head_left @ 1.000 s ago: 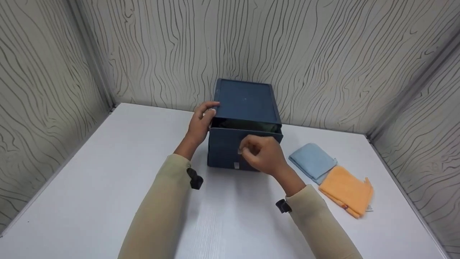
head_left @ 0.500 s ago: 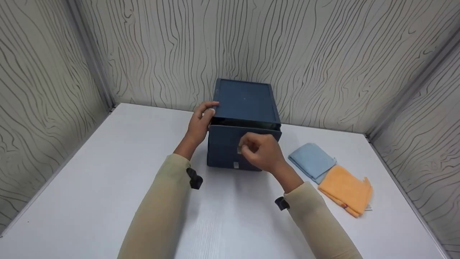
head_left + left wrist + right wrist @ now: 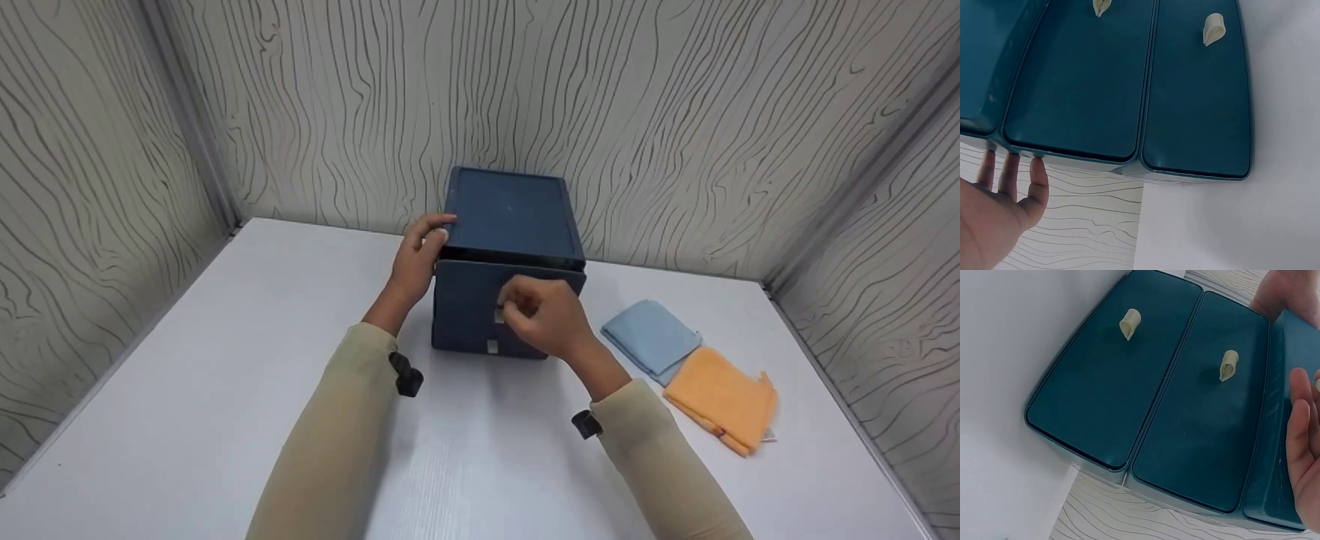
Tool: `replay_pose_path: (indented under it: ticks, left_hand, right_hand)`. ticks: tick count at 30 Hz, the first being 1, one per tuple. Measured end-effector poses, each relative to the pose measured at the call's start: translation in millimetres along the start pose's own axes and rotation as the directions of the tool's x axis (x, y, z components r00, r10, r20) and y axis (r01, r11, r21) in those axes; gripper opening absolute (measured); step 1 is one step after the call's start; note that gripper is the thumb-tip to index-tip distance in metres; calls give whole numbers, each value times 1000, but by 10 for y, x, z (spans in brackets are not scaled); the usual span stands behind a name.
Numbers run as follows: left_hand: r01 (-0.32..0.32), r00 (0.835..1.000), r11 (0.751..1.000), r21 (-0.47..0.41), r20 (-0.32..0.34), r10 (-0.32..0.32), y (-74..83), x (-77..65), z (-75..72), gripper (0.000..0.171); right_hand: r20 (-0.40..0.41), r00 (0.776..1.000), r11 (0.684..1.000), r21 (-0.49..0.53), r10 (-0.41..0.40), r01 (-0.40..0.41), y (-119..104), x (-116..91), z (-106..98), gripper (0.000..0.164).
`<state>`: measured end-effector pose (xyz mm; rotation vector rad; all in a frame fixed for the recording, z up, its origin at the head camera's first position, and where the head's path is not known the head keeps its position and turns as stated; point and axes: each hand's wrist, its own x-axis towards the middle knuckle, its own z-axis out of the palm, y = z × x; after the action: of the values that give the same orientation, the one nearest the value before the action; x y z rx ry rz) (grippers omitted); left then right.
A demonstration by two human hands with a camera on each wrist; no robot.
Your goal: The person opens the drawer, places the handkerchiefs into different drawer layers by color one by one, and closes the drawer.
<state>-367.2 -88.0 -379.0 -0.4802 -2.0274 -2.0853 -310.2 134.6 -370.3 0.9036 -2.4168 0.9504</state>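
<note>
A dark blue drawer cabinet point(image 3: 510, 214) stands against the back wall, its front facing me. Its top drawer point(image 3: 982, 62) juts out slightly, with a narrow dark gap under the cabinet's top panel. My right hand point(image 3: 551, 315) has thumb and fingers bent at this drawer's pale pull tab point(image 3: 1318, 381), which they mostly cover. The middle drawer point(image 3: 1202, 410) and bottom drawer point(image 3: 1106, 377) sit flush, each with a cream tab. My left hand point(image 3: 414, 259) steadies the cabinet's left side, fingertips point(image 3: 1037, 171) against it and one finger over the top edge.
A folded light blue cloth point(image 3: 651, 337) and a folded orange cloth point(image 3: 724, 397) lie overlapping on the white table point(image 3: 247, 352), right of the cabinet. Wood-patterned panels point(image 3: 337, 97) enclose the table at the back and both sides.
The top drawer has slid a little inward with my right hand, and the gap above it has narrowed. My left hand stays on the cabinet's side. The cloths lie as before.
</note>
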Motion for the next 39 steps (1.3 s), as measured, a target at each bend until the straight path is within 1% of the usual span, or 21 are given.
replay_pose_path:
  ticks: [10, 20, 30, 31, 34, 37, 38, 39]
  left_hand:
    - [-3, 1000, 1000, 24, -14, 4, 1, 2, 7, 35]
    - [30, 999, 998, 52, -21, -29, -1, 12, 9, 36]
    - [7, 1000, 1000, 16, -14, -7, 2, 9, 9, 36]
    - [11, 1000, 1000, 10, -7, -11, 42, -8, 10, 36]
    - [4, 1000, 1000, 12, -6, -4, 36, -8, 12, 36]
    - [8, 1000, 999, 33, -4, -8, 30, -12, 9, 36]
    - [4, 1000, 999, 40, -11, -3, -13, 7, 9, 36]
    - [7, 1000, 999, 45, -13, -6, -13, 6, 10, 36]
  right_hand:
    - [-2, 1000, 1000, 14, -16, 16, 33, 30, 10, 16]
    - [0, 1000, 1000, 15, 9, -9, 60, 63, 28, 17]
    - [-9, 1000, 1000, 7, 10, -10, 65, 80, 32, 15]
    - [-9, 1000, 1000, 10, 11, -11, 69, 81, 33, 15]
    - [-7, 1000, 1000, 12, 14, -14, 84, 90, 41, 16]
    - [-11, 1000, 1000, 9, 15, -15, 97, 100, 47, 16]
    - [-12, 1000, 1000, 3, 15, -15, 101, 103, 49, 16]
    - [-14, 1000, 1000, -2, 16, -16, 105, 105, 50, 16]
